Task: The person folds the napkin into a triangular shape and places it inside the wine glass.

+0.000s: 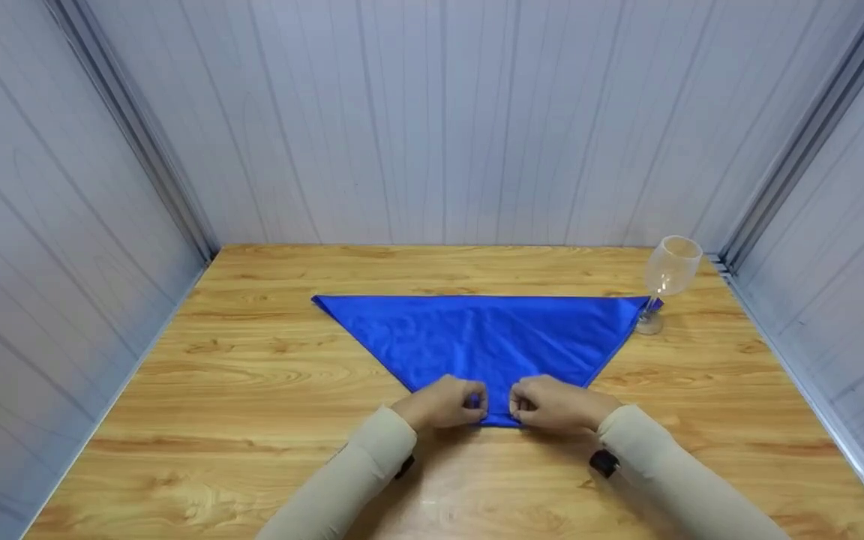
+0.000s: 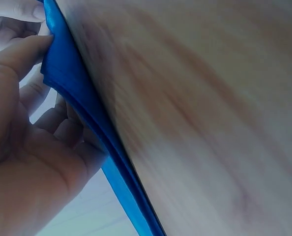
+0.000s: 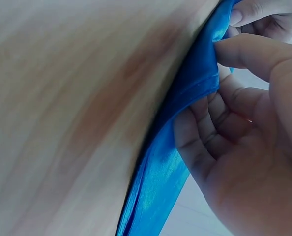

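A blue satiny cloth (image 1: 469,330) lies flat on the table, its long straight edge at the back and its sides narrowing toward me. At the narrow near end the cloth has a folded-over edge. My left hand (image 1: 447,401) pinches the left part of that edge between thumb and fingers, and my right hand (image 1: 556,403) pinches the right part, a small gap between the two. In the left wrist view the left thumb presses on the blue cloth (image 2: 70,64) with fingers behind it. The right wrist view shows the right hand (image 3: 254,128) holding the cloth likewise.
A clear stemmed wine glass (image 1: 672,266) stands upright at the back right, its foot beside the cloth's right corner. The wood-grain table (image 1: 252,405) is bounded by pale panel walls (image 1: 417,120) at the back and both sides.
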Demonstrator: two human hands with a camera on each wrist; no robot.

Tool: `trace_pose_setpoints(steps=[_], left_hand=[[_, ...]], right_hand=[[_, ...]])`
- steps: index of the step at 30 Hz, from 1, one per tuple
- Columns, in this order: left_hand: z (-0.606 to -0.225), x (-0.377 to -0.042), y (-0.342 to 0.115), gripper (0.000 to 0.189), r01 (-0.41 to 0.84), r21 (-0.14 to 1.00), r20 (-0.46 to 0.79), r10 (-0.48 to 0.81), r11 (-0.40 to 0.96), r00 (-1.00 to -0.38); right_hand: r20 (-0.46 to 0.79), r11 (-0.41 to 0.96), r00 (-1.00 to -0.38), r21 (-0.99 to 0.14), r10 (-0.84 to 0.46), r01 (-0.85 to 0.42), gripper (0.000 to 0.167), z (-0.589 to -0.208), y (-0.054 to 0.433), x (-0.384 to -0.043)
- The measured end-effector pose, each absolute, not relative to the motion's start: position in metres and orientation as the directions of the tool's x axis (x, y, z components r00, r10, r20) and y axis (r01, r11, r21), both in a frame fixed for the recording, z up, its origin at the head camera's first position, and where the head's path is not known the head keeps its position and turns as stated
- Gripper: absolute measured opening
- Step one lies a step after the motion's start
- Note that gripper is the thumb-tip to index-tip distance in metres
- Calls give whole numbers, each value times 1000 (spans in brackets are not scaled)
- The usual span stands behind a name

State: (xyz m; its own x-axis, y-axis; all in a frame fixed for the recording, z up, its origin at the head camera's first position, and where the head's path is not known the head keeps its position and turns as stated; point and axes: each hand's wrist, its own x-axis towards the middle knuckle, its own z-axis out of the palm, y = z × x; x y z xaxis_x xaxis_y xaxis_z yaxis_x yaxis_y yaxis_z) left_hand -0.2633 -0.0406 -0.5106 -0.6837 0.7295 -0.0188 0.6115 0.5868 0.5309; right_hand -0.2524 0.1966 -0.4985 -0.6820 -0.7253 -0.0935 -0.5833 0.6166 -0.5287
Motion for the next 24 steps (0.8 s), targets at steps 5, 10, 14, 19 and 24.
trace_pose_setpoints(steps=[5,10,14,19,24], left_hand=[[-509,-260,-42,10,620,525,-24,739,582,-673],[-508,-257,-44,10,626,529,-45,756,573,-653],[-508,-255,-45,7,639,517,-56,767,570,-639],[-508,-253,-46,6,657,510,-35,777,555,-629],[-509,-252,-47,9,664,513,-35,786,544,-617]], right_hand=[[-119,620,-680,-547,-723,-563,12,-499,196,-250],[-138,613,-672,-569,-728,-547,12,-499,195,-248],[-142,606,-663,-577,-735,-548,12,-498,195,-246],[-114,578,-645,-579,-755,-575,10,-497,195,-245],[-101,566,-633,-570,-768,-596,11,-498,195,-244]])
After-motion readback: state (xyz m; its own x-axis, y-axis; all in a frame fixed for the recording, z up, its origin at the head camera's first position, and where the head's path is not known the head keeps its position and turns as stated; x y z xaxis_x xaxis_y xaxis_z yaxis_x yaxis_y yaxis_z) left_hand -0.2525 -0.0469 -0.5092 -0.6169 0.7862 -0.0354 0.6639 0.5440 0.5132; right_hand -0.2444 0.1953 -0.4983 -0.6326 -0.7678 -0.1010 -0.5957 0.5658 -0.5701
